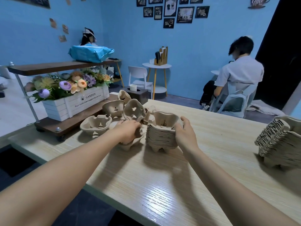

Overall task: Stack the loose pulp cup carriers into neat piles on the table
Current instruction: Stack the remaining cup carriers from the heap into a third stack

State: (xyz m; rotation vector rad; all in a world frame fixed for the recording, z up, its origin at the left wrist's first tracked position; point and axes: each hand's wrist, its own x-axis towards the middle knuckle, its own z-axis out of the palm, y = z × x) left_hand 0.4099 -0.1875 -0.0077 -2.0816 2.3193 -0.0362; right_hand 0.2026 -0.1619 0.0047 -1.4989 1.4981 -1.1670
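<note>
Both bare forearms reached in from the six o'clock edge across the pale wood-grain counter (162, 185). At centre, the right hand (184, 134) gripped the near right side of the middle pile (160, 134) of nested pulp carriers, thumb hooked over the rim and fingers (178, 128) curled round the wall. This pile stood upright on its moulded feet, just right of the left hand (128, 132). That hand lay on a single carrier (130, 144) beside the pile, its fingers bent down over the rim and holding it; how far they wrapped underneath could not be told.

Toward eleven o'clock from the hands lay the loose carriers (123, 108), several tumbled together and tipped on their sides, with one sitting upright (96, 125) at the heap's ten o'clock side, near the counter's edge. A second, taller pile (280, 141) leaned at three o'clock, well apart from the hands and partly cut off by the frame.

Behind the heap, at ten o'clock, a white slatted planter (76, 105) marked GARDEN held artificial flowers on a low wooden shelf (65, 123). At one o'clock, far back, a person (239, 74) in a light shirt sat facing the blue wall.
</note>
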